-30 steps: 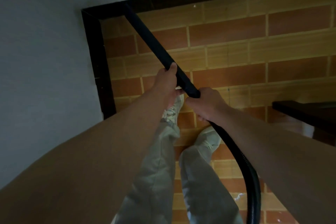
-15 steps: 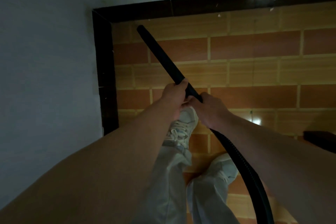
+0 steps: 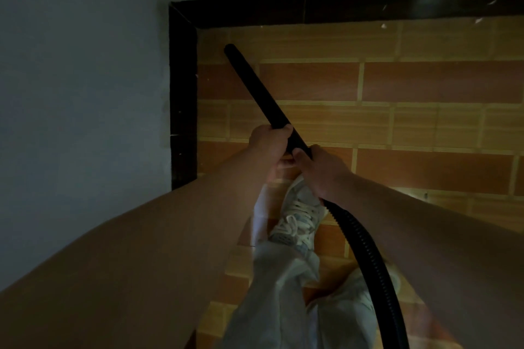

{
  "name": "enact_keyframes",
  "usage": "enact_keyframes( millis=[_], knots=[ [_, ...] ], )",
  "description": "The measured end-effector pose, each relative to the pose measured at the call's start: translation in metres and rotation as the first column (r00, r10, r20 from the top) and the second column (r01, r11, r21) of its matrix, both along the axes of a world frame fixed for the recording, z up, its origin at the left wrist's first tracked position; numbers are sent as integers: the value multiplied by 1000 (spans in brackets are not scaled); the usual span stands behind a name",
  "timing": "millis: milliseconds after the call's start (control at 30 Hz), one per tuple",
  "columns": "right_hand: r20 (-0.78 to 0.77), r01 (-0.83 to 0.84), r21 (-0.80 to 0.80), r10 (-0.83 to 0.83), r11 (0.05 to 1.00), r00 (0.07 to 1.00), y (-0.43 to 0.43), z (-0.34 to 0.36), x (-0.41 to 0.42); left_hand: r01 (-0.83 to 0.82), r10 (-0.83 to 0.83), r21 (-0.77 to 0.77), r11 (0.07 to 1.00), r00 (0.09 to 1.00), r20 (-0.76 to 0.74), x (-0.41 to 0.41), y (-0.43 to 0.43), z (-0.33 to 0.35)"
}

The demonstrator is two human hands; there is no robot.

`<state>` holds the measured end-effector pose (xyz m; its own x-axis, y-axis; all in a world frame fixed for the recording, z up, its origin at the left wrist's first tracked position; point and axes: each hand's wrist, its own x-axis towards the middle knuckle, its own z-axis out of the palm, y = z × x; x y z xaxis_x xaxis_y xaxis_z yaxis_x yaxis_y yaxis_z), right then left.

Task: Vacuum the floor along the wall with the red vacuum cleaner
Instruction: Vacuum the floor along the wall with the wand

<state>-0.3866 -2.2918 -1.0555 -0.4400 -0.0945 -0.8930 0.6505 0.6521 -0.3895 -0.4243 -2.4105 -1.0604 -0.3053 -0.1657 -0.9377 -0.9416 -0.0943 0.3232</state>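
though dim, wand (image 3: 256, 87) near skirting corner (image 3: 183, 13)

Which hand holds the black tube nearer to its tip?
The left hand, higher on the black tube; the right hand grips lower, where the ribbed hose begins.

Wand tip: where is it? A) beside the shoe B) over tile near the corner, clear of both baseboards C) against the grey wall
B: the wand tip lies over the tiled floor, with tile showing between it and the dark baseboard.
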Motion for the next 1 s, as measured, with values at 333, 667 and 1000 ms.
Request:
enact_keyframes(
  millis=[333,667,1000],
  knots=[
    [-30,-103,15,104,995,994,-35,3,-41,-53,53,-38,998,999,1,-30,-34,-1],
    [31,-52,-5,52,999,998,-36,5,-56,-59,59,-27,998,998,11,-41,-37,4],
    [88,83,-26,-81,996,993,-56,-7,-63,-19,19,-35,999,1000,10,-50,-49,6]
  ],
)
